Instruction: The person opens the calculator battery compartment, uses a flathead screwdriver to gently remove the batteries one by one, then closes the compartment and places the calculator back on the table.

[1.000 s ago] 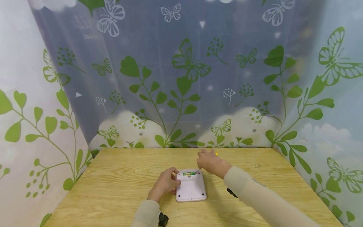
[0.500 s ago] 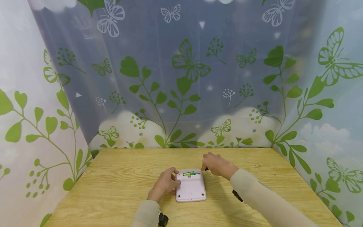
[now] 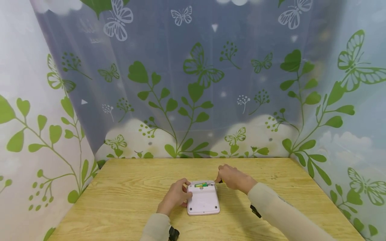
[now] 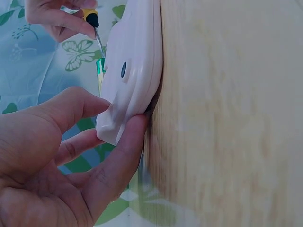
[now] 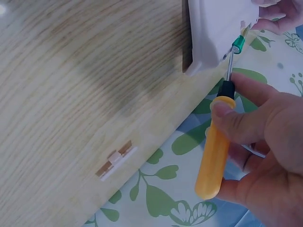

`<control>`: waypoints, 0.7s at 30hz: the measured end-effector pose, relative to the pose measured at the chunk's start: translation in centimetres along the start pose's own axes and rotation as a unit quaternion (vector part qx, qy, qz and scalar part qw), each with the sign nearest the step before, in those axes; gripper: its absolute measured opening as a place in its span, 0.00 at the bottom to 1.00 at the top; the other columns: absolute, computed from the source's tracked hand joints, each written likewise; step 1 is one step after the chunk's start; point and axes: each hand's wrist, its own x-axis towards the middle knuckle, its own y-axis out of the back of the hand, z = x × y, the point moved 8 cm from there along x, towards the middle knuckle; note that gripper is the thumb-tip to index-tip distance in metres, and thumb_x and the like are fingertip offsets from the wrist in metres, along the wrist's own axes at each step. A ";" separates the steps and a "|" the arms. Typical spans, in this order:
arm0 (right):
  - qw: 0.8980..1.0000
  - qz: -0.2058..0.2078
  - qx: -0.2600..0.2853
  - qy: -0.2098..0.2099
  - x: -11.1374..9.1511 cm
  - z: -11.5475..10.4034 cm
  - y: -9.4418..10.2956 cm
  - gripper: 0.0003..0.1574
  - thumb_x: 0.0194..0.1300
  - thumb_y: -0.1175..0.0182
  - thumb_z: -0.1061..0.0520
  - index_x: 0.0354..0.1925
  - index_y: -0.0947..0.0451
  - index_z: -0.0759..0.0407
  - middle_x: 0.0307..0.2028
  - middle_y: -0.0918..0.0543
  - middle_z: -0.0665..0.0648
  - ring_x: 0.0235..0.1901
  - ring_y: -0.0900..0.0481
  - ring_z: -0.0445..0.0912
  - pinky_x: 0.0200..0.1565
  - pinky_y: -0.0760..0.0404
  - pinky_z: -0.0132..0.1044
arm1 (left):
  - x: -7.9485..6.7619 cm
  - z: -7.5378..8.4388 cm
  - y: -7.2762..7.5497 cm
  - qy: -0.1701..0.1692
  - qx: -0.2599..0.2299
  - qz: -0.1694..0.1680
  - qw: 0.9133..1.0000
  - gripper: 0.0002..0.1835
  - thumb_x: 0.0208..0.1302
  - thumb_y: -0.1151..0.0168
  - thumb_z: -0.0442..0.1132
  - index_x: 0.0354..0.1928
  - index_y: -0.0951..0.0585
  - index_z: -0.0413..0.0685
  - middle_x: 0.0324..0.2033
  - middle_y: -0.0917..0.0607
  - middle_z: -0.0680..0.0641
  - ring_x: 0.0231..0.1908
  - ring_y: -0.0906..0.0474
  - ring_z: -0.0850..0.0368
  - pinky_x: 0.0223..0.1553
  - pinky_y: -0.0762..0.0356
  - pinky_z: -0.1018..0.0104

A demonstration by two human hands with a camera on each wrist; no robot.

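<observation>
A pale pink, flat device (image 3: 203, 201) lies underside up on the table, with small dark feet at its corners. In the slot near its far edge sits a green battery (image 3: 200, 184). My left hand (image 3: 174, 195) grips the device's left edge between thumb and fingers. My right hand (image 3: 233, 177) holds a screwdriver (image 5: 214, 153) by its yellow handle, thumb and fingers around it below the black collar. In the right wrist view the screwdriver's metal shaft reaches the battery's green end (image 5: 238, 44). The exact contact of the tip is too small to tell.
A small pale clip-like cover (image 5: 116, 161) lies on the wooden table (image 3: 135, 174), near its edge in the right wrist view. Beyond the table hangs a curtain (image 3: 163, 110) printed with leaves and butterflies.
My right hand has shifted to the right and slightly nearer, and the screwdriver now lies at a lower slant to the battery. My left hand and the device have stayed in place.
</observation>
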 end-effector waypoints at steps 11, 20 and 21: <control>0.999 0.025 -0.031 0.010 -0.1 0.0 -0.2 0.26 0.64 0.36 0.74 0.49 0.10 0.48 0.39 0.19 0.55 0.39 0.23 0.52 0.36 0.17 0.47 | -0.2 0.2 0.0 -0.002 0.001 0.002 1.000 0.20 0.64 0.33 0.28 0.58 0.24 0.40 0.36 0.24 0.42 0.31 0.23 0.52 0.26 0.12 0.63; 0.999 0.030 -0.034 0.018 -0.4 0.1 0.0 0.28 0.60 0.35 0.77 0.50 0.10 0.50 0.41 0.18 0.58 0.43 0.22 0.55 0.42 0.13 0.53 | -0.2 0.3 0.0 0.000 0.005 0.004 1.000 0.21 0.64 0.33 0.28 0.58 0.24 0.40 0.36 0.24 0.42 0.30 0.23 0.52 0.26 0.12 0.63; 0.999 0.028 -0.035 0.017 -0.4 0.1 0.0 0.28 0.61 0.35 0.77 0.50 0.10 0.50 0.41 0.18 0.58 0.43 0.22 0.55 0.42 0.13 0.52 | -0.2 0.3 0.0 0.001 0.006 0.004 1.000 0.21 0.64 0.33 0.28 0.58 0.24 0.40 0.36 0.24 0.42 0.30 0.23 0.52 0.26 0.12 0.63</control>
